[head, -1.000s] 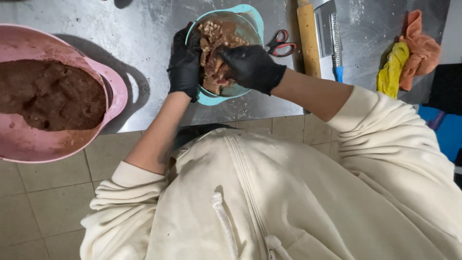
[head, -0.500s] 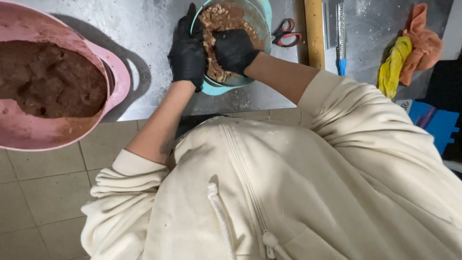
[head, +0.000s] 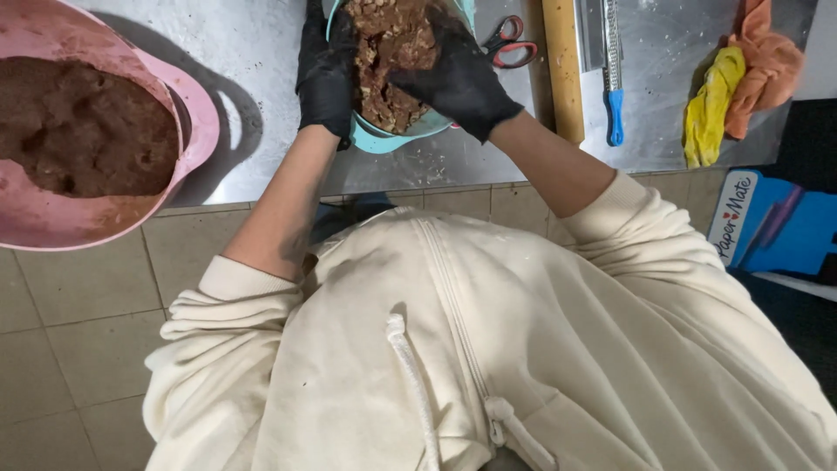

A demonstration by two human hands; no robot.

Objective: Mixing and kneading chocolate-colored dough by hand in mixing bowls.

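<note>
Pink plastic basin (head: 196, 131) of brown paste sits at upper left. At top centre, your black-gloved left hand (head: 324, 74) clasps the teal bowl's (head: 392, 138) rim; your right hand (head: 458, 78), fingers spread, presses the crumbly brown dough (head: 388, 61). Judge it soft, sticky, moderately heavy; scoop from beneath. Red-handled scissors (head: 510, 44) lie right.

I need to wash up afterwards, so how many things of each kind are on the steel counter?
Bowls: 2, pink bowl, teal bowl
Scissors: 1
Rolling pin: 1
Grater: 1
Cloths: 2, yellow cloth, orange cloth
Total: 7
</note>
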